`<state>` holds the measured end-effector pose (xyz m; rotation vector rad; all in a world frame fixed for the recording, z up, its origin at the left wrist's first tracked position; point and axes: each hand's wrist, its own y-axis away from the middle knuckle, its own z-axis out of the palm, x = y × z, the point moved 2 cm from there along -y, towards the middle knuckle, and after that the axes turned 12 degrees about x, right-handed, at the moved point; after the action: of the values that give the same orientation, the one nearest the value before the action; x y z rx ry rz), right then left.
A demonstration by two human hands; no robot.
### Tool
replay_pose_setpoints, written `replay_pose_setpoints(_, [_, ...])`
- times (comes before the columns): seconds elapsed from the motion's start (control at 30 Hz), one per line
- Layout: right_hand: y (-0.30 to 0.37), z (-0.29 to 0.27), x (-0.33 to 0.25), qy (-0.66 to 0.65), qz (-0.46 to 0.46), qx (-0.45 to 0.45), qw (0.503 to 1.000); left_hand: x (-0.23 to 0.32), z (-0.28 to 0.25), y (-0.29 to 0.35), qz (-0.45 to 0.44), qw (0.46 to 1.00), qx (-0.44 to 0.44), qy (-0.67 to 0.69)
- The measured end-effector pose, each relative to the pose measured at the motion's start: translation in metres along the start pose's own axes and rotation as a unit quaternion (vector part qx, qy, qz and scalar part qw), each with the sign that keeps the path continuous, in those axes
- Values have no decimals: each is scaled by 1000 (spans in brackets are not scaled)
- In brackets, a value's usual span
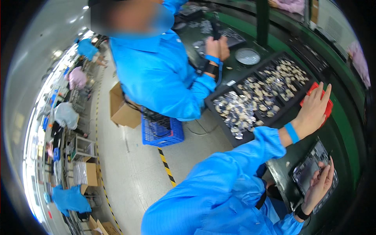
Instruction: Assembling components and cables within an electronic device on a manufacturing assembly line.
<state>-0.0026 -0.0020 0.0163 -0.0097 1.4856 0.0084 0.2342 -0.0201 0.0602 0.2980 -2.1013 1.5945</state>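
My left hand point(311, 113) is stretched over a red object point(328, 107), perhaps a small box or dish, at the right edge of the black tray. Its fingers are extended and apart, with nothing visible in them. Closer to me, my right hand point(320, 184) lies over a dark, flat, rectangular device housing point(305, 174) on the green bench. The fingers of that hand are partly bent and spread, the forefinger pointing away. A small dark tip shows by the forefinger; I cannot make out what it is. Part of the housing is hidden beneath this hand.
A black compartment tray point(231, 135) holds many small silvery and cream parts. Beyond it, a co-worker in blue point(156, 74) grips a dark tool beside a round clear dish point(247, 56). A blue crate point(162, 135) and cardboard box point(121, 107) stand on the floor at left.
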Motion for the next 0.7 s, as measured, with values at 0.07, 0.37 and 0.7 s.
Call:
replay_pose_setpoints(0.07, [6,-7,3,16,14,-14,1000,19,-27,21,-44,968,-89,230])
replay_pose_setpoints(0.37, [69,-32,-47,96,42,1,995,-60,-328,236,-520,519,-675,-71])
replay_pose_setpoints(0.7, [93,-25,-29,21,143,-53,988,-48,-255,246,-368,437,-820,-40])
